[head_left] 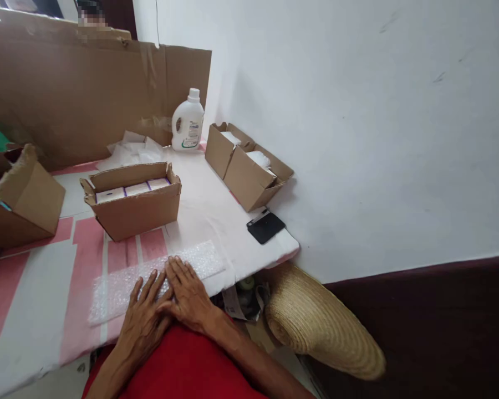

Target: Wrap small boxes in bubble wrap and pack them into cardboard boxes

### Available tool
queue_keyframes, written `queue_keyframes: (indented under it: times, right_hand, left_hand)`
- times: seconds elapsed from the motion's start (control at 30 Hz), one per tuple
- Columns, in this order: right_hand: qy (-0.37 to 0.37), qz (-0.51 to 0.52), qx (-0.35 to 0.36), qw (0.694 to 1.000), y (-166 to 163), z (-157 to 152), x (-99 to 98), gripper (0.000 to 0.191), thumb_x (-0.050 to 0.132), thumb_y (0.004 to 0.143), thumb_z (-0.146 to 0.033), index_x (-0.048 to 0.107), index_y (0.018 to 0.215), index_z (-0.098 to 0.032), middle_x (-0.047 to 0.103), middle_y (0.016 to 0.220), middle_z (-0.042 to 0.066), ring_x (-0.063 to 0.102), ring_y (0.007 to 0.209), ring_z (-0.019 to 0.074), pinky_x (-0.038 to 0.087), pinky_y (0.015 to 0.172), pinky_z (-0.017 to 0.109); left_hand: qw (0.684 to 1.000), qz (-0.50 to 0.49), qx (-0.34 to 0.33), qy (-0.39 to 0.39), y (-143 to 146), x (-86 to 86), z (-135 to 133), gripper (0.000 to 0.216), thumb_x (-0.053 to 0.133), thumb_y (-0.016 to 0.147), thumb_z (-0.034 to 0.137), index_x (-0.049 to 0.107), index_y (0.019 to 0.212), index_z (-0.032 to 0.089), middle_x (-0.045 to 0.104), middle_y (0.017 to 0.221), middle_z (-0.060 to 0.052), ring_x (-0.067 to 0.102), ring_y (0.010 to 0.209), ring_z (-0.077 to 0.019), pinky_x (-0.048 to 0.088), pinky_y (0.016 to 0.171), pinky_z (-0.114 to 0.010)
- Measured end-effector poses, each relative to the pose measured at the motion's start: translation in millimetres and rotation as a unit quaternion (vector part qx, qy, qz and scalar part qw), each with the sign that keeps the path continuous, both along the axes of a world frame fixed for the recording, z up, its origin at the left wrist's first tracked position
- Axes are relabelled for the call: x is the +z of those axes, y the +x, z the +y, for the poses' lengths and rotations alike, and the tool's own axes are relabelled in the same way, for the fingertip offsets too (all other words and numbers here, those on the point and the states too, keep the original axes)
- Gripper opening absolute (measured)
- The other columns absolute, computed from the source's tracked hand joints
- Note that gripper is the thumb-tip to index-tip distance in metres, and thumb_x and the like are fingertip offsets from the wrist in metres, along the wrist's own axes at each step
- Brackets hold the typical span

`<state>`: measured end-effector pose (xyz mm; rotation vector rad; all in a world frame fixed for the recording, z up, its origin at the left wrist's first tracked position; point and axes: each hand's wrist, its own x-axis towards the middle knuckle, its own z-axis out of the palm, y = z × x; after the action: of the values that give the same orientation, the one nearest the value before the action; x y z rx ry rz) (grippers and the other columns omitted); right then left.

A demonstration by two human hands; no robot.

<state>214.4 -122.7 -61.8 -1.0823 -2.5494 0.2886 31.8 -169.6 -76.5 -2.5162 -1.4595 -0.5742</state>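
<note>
Both hands lie flat on a sheet of bubble wrap [158, 280] at the near edge of the bench [37, 310] — the left hand [143, 318] spread wide, the right hand [189, 296] open too, its thumb side overlapping the left; neither grips anything. The sheet lies flat and unfolded, with nothing on it, so any wrapping looks barely begun. Just behind it stands an open carton [135, 208] with three white boxes [133, 189] showing. Two more cartons [245, 166] sit by the wall, a fourth [23, 202] far left — plus one white bottle [188, 122] and one black wallet [266, 226].
</note>
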Motion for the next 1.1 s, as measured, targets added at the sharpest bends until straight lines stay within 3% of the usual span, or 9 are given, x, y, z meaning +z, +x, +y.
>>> queue_keyframes:
  times: [0.2,0.3,0.4,0.5,0.57,0.63,0.73,0.87,1.1]
  right_hand:
    - [-0.005,-0.063,-0.137,0.988,75.7,16.1,-13.8,0.095,0.055,0.095,-0.063,0.012,0.164,-0.013,0.022,0.167,0.020,0.016,0.157,0.0310,0.026,0.123,0.055]
    - [-0.004,-0.067,-0.152,0.986,81.5,15.9,-13.6,0.092,0.055,0.096,-0.062,0.013,0.164,-0.016,0.021,0.168,0.018,0.014,0.158,0.0300,0.025,0.123,0.055]
    - [0.026,-0.071,-0.164,0.984,74.6,13.1,-7.3,0.087,0.055,0.097,-0.061,0.023,0.161,-0.011,0.026,0.166,0.023,0.020,0.155,0.0358,0.024,0.120,0.059]
    - [0.105,-0.058,-0.133,0.984,69.3,9.1,0.4,0.066,0.057,0.100,-0.048,0.040,0.154,-0.014,0.043,0.157,0.021,0.033,0.148,0.0381,0.028,0.115,0.058]
    - [0.167,-0.047,-0.069,0.982,68.0,7.6,3.3,0.040,0.053,0.103,-0.029,0.055,0.141,-0.016,0.062,0.139,0.016,0.048,0.135,0.0326,0.036,0.107,0.049]
    - [0.212,-0.045,-0.006,0.976,67.3,8.9,4.4,0.027,0.048,0.103,-0.014,0.065,0.123,-0.013,0.071,0.117,0.013,0.057,0.119,0.0286,0.041,0.095,0.043]
    - [0.235,-0.059,0.053,0.969,66.6,18.6,5.1,0.025,0.044,0.101,-0.009,0.069,0.104,-0.011,0.070,0.100,0.013,0.059,0.101,0.0267,0.042,0.082,0.040]
    - [0.253,-0.065,0.082,0.962,69.2,44.2,4.0,0.026,0.046,0.100,-0.007,0.069,0.091,-0.013,0.067,0.092,0.010,0.056,0.090,0.0246,0.039,0.078,0.039]
    - [0.210,-0.083,0.003,0.974,79.5,76.4,8.1,0.017,0.055,0.095,-0.005,0.066,0.089,-0.015,0.065,0.086,0.007,0.052,0.086,0.0239,0.037,0.074,0.037]
  left_hand:
    - [0.999,0.008,0.019,-0.042,2.5,9.6,-1.4,0.062,0.057,0.094,0.039,0.041,0.154,0.033,0.043,0.160,-0.008,0.041,0.147,-0.0303,0.024,0.122,-0.050]
    - [0.999,0.012,0.023,-0.045,2.4,9.8,-2.3,0.063,0.057,0.094,0.039,0.040,0.154,0.033,0.042,0.161,-0.008,0.040,0.148,-0.0304,0.024,0.122,-0.051]
    - [0.999,0.012,0.022,-0.046,2.4,9.7,-3.0,0.063,0.056,0.095,0.039,0.038,0.155,0.033,0.042,0.161,-0.008,0.039,0.148,-0.0300,0.025,0.122,-0.051]
    - [0.998,0.014,0.023,-0.048,3.1,10.2,-3.1,0.063,0.055,0.096,0.038,0.037,0.155,0.033,0.041,0.161,-0.008,0.038,0.149,-0.0292,0.026,0.121,-0.051]
    - [0.998,0.021,0.028,-0.045,3.8,10.8,-2.8,0.063,0.055,0.096,0.038,0.037,0.156,0.032,0.041,0.162,-0.008,0.038,0.149,-0.0290,0.027,0.121,-0.050]
    - [0.998,0.029,0.032,-0.040,4.6,12.0,-2.4,0.063,0.055,0.095,0.037,0.037,0.156,0.032,0.042,0.161,-0.009,0.039,0.148,-0.0292,0.028,0.120,-0.050]
    - [0.999,0.030,0.033,-0.029,6.9,14.5,-2.0,0.064,0.056,0.094,0.039,0.039,0.155,0.033,0.046,0.158,-0.009,0.044,0.144,-0.0301,0.030,0.117,-0.048]
    - [0.998,0.027,0.048,-0.031,16.5,15.8,1.6,0.066,0.059,0.092,0.042,0.040,0.154,0.032,0.049,0.156,-0.010,0.047,0.141,-0.0318,0.032,0.113,-0.047]
    - [0.994,0.015,0.086,-0.061,44.4,11.4,26.2,0.074,0.063,0.089,0.044,0.036,0.157,0.029,0.050,0.155,-0.013,0.050,0.135,-0.0349,0.037,0.106,-0.049]
